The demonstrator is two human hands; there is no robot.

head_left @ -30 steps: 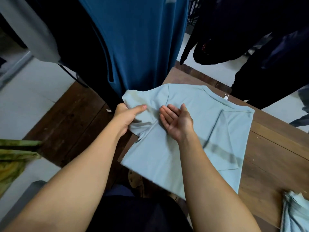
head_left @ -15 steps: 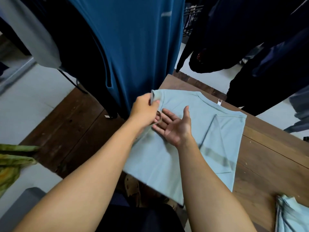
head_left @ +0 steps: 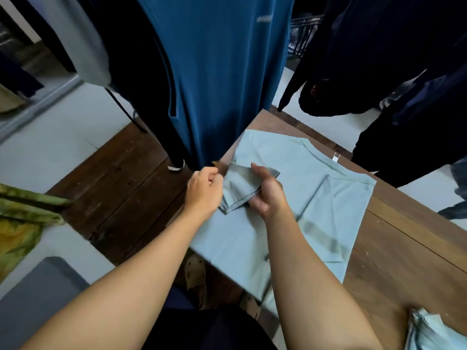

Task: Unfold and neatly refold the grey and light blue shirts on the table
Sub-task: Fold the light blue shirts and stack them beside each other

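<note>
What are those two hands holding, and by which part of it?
The light blue shirt, by its sleeve: the left hand pinches one edge and the right hand grips the other side, thumb on top.

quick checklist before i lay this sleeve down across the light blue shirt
1. Grip on the sleeve: ok, left hand pinches its edge, right hand holds it with the thumb on top.
2. Other sleeve folded in flat: ok.
3. Light blue shirt fully on the table: not ok, its hem hangs off the near edge.
4. Fabric under the right forearm smooth: cannot tell, hidden.
5. Sleeve itself flat: not ok, bunched between the hands.
</note>
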